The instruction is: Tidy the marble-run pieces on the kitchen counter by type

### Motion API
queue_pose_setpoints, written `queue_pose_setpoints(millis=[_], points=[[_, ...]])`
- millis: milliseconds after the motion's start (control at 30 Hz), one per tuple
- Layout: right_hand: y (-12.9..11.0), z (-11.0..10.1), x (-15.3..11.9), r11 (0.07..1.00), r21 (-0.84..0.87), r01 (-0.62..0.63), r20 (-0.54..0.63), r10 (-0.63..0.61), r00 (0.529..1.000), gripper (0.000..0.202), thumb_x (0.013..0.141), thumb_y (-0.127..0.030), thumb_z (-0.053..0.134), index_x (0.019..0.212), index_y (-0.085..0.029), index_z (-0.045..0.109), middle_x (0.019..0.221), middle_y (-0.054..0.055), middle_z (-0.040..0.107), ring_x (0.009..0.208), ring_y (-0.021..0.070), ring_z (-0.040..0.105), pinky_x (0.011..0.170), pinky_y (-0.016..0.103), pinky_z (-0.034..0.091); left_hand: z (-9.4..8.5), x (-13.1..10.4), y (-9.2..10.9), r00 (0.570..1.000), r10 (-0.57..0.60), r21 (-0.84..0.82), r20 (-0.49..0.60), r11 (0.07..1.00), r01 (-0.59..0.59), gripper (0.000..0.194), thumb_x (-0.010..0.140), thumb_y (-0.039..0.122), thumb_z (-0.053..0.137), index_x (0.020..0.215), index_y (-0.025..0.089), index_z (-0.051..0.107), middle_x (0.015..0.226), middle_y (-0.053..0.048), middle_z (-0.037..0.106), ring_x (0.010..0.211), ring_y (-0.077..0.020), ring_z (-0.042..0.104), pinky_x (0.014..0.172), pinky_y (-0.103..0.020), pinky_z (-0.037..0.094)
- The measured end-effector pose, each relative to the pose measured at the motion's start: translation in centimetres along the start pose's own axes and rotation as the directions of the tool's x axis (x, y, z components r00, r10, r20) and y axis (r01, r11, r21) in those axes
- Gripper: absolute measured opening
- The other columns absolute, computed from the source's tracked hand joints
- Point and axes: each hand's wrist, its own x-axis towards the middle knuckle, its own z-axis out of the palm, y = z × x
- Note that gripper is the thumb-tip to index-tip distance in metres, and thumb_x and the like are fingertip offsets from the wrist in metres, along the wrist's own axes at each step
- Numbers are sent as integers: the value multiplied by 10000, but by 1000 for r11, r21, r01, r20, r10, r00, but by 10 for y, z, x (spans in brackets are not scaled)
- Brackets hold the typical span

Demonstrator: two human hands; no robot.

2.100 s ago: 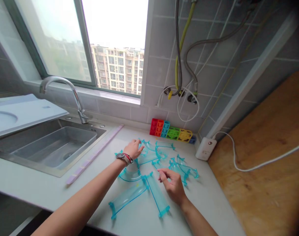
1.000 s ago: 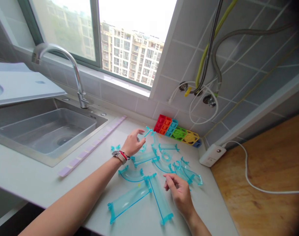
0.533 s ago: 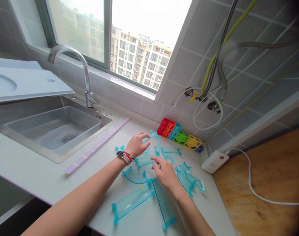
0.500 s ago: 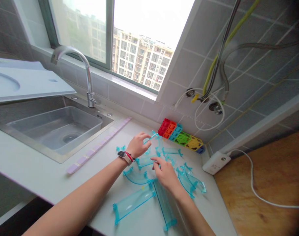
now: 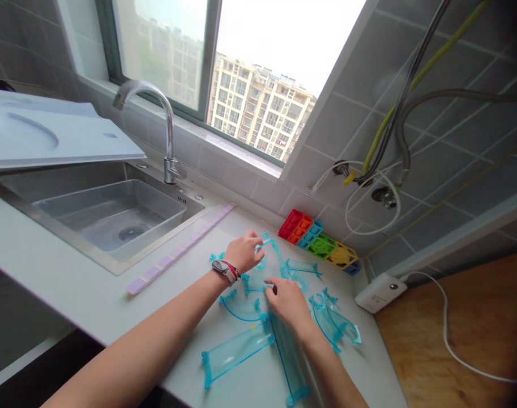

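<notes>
My left hand (image 5: 243, 253), with a watch and a red band at its wrist, has its fingers bent around a small translucent blue track piece (image 5: 264, 243). Below and to the right, my right hand (image 5: 287, 301) pinches the end of another translucent blue track piece (image 5: 255, 283) lying on the counter. Nearer me lie a curved track piece (image 5: 240, 310), a wide straight piece (image 5: 239, 352) and a long straight piece (image 5: 287, 360), partly under my right forearm. More curved pieces (image 5: 332, 320) overlap to the right of my right hand.
Coloured plastic blocks (image 5: 317, 241) stand in a row against the wall. A pale purple strip (image 5: 179, 252) lies beside the sink (image 5: 109, 263), with a faucet (image 5: 170, 136) behind it. At right, a white power strip (image 5: 379, 292) sits by a wooden panel (image 5: 462, 328).
The whole view has shifted slightly, moving things right. My left fingers have drawn in closer over the small track piece. My right thumb and index finger have come nearer together at the other piece.
</notes>
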Motion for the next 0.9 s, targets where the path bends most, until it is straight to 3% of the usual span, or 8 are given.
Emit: queue_pose_setpoints(millis=[67, 267, 367, 433, 600, 900], points=[[0, 0, -2, 1000, -9, 25, -3, -25, 1000, 344, 855, -197, 562, 1091, -236, 808, 1037, 88, 810, 923, 252, 738, 819, 307, 500, 1, 0, -3, 1000, -7, 34, 23, 999, 6, 224, 870, 258, 618, 1014, 256, 790, 1179, -58, 688, 861, -205, 706, 765, -306, 557], [1, 3, -6, 996, -21, 82, -62, -83, 995, 188, 896, -278, 607, 900, -233, 790, 857, 70, 743, 770, 221, 680, 715, 300, 480, 4, 3, -11, 998, 17, 99, 56, 995, -22, 270, 840, 113, 661, 967, 289, 821, 1219, -62, 673, 943, -227, 704, 807, -327, 547], [2, 4, -6, 989, -9, 149, -117, -149, 982, 166, 896, -275, 644, 1021, -229, 743, 951, 58, 707, 785, 203, 669, 712, 288, 483, 3, 4, -10, 998, 42, 109, 53, 993, -47, 286, 833, 90, 680, 954, 304, 826, 1232, -68, 669, 1012, -248, 686, 857, -351, 536], [3, 4, -5, 981, -17, 191, -94, -192, 977, 215, 888, -274, 671, 1090, -240, 736, 988, 58, 681, 811, 205, 672, 724, 289, 492, 1, 4, -8, 998, 50, 109, 42, 993, -54, 286, 843, 95, 674, 973, 301, 824, 1252, -79, 665, 1053, -265, 669, 877, -372, 530], [6, 5, -5, 975, -66, 211, -52, -214, 975, 176, 925, -202, 611, 973, -258, 771, 919, 47, 629, 792, 201, 655, 706, 286, 490, -6, 5, -3, 1000, 23, 85, -18, 996, -21, 316, 855, 108, 639, 1049, 291, 811, 1280, -95, 651, 1100, -290, 642, 896, -405, 525], [27, 1, -10, 908, 290, 302, -279, -222, 934, 164, 982, -273, 514, 973, -223, 670, 1177, 89, 612, 794, 174, 627, 757, 307, 512, -3, 5, -3, 996, -80, -111, -46, 991, 75, 273, 825, 244, 667, 1048, 299, 813, 1203, -27, 722, 970, -235, 706, 865, -344, 568]])
